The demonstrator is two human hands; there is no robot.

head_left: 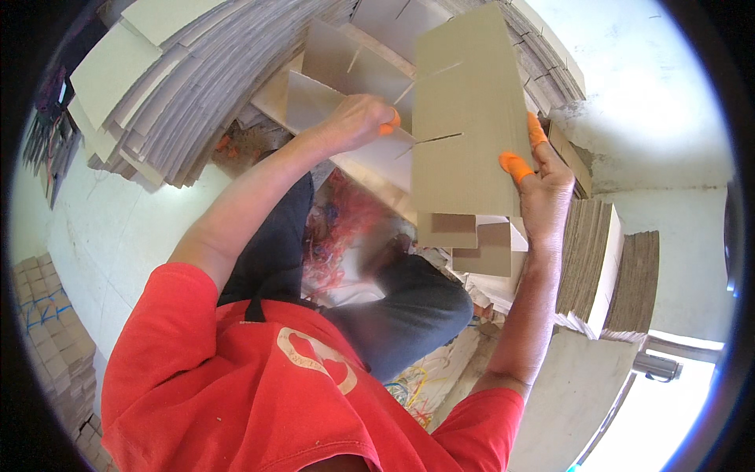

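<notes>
My right hand (548, 189) grips the right edge of a large slotted cardboard sheet (468, 94), with orange finger covers on its thumb and a fingertip. The sheet is tilted up, and a narrow slit runs in from its left edge. To its left, my left hand (354, 123) is closed in a pinch at the top edge of an upright cardboard divider (308, 101); an orange cover shows on one of its digits. More interlocked divider pieces (334, 59) stand behind that hand. Below the sheet, further cardboard panels (484, 248) stick out, partly hidden by it.
Tall stacks of cardboard sheets (161, 75) rise at the left, and other stacks (582, 259) stand at the right by the wall. Red stringy scraps (342, 232) lie between my legs. Bundled cardboard pieces (51, 338) sit at the far left.
</notes>
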